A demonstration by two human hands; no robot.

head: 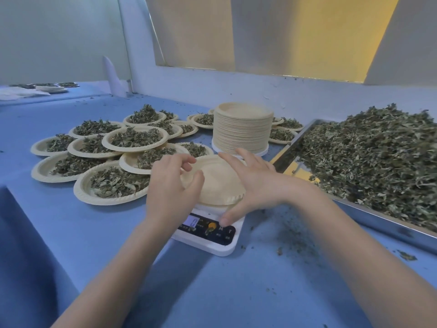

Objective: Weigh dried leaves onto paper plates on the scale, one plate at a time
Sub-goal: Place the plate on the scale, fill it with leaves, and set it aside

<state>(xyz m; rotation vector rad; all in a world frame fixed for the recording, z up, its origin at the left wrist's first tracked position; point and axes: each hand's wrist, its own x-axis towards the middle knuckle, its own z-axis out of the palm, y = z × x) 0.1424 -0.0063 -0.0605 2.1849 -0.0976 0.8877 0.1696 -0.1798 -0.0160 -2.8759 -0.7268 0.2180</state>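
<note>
Hands hold empty plate between filled plates and tray.

so: one scale, one tall stack of empty plates, one steel tray, and roughly twenty filled plates.

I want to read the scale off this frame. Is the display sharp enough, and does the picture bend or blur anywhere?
Head view: the scale display is small, pale and soft, so its digits are unreadable; wide-angle bending curves the metal tray edge; the left hand is slightly motion-blurred; lighting is even with soft shadows.
</note>
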